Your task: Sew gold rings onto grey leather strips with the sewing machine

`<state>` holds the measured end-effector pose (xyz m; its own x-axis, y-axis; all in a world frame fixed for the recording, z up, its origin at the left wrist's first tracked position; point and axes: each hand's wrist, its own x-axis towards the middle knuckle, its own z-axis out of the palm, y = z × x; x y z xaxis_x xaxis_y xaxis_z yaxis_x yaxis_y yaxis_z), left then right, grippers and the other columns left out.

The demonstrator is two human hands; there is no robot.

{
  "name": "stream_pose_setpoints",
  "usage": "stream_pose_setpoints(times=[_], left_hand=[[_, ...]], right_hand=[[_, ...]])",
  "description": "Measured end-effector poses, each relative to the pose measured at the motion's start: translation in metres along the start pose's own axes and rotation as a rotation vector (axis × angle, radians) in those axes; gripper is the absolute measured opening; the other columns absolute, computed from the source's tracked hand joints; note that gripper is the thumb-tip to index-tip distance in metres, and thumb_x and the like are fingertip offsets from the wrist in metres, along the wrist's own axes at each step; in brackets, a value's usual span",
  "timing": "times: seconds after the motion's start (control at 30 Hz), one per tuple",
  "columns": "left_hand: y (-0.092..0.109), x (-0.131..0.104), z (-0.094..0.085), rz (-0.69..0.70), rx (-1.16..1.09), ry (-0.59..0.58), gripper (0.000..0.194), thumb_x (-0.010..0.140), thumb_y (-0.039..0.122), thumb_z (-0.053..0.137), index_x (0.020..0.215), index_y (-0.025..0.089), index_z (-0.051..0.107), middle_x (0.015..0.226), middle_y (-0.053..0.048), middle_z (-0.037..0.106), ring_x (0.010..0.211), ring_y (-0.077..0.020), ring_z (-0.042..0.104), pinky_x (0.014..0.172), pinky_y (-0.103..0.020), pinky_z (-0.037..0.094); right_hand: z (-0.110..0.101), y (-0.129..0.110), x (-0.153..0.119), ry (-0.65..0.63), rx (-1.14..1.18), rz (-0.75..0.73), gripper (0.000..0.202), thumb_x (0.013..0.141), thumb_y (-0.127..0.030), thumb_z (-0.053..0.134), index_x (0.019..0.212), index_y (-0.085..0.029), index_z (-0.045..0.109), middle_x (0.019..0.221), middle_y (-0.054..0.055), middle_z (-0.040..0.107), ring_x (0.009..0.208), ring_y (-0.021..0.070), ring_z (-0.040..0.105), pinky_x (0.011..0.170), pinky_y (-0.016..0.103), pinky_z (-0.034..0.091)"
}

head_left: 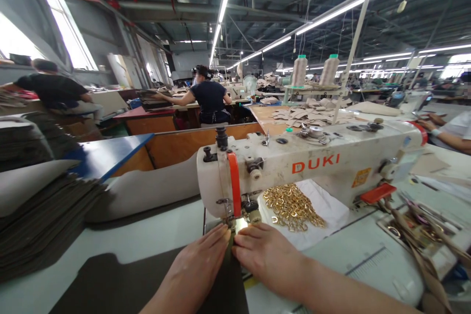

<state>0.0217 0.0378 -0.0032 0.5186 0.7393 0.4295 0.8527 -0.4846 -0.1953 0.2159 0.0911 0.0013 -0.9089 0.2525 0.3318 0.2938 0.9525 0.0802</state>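
Lower centre now, the left hand (200,260) and right hand (267,252) press at a flat, dark grey-brown fabric panel (121,282); pinching or not, can't tell. Lower right, a shallow pale tray (442,258) holds metal rings (393,231) and tan straps (429,277).

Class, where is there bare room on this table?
Bare: the tabletop between the cloth stack and flat dark cloth; also around the ruler marks beyond the right forearm. Crowded: around left hand and right hand, at the sewing machine; under the gold rings.
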Motion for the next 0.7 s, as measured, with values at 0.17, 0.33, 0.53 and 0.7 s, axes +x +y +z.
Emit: stream_pose_setpoints(times=[0.17,0.33,0.53,0.7], left_hand=[[-0.0022,0.0014,0.0,0.026,0.014,0.036,0.039,0.082,0.005,0.037,0.098,0.014,0.072,0.1,-0.011,0.076,0.094,-0.0192,0.072,0.088,-0.025,0.054],[-0.0046,0.0025,0.004,0.034,0.068,0.003,0.041,0.079,0.003,0.039,0.1,0.013,0.072,0.104,-0.01,0.075,0.097,-0.0197,0.071,0.088,-0.026,0.055],[-0.0045,0.0053,0.0017,0.086,0.185,-0.023,0.044,0.082,0.002,0.034,0.1,0.012,0.072,0.102,-0.01,0.076,0.094,-0.019,0.072,0.085,-0.025,0.057],[-0.0048,0.0055,0.0026,0.098,0.204,-0.002,0.045,0.085,0.005,0.031,0.098,0.012,0.073,0.099,-0.01,0.077,0.094,-0.0197,0.072,0.084,-0.026,0.057]], right_hand=[[0.0009,0.0,0.0012,0.016,-0.003,0.008,0.006,0.089,-0.019,0.063,0.088,-0.016,0.058,0.089,0.001,0.062,0.088,0.0175,0.054,0.079,0.03,0.039],[0.0044,0.0011,0.0021,0.037,-0.005,0.02,0.005,0.09,-0.018,0.062,0.089,-0.016,0.057,0.089,0.002,0.062,0.088,0.0174,0.054,0.078,0.03,0.04],[0.0047,0.002,0.0028,0.038,-0.006,0.024,0.005,0.089,-0.017,0.062,0.09,-0.014,0.058,0.091,0.003,0.063,0.089,0.0178,0.055,0.078,0.03,0.04],[0.0038,0.0011,0.0034,0.038,-0.004,0.03,0.003,0.09,-0.016,0.06,0.091,-0.014,0.058,0.093,0.003,0.063,0.089,0.0178,0.055,0.079,0.031,0.04]])
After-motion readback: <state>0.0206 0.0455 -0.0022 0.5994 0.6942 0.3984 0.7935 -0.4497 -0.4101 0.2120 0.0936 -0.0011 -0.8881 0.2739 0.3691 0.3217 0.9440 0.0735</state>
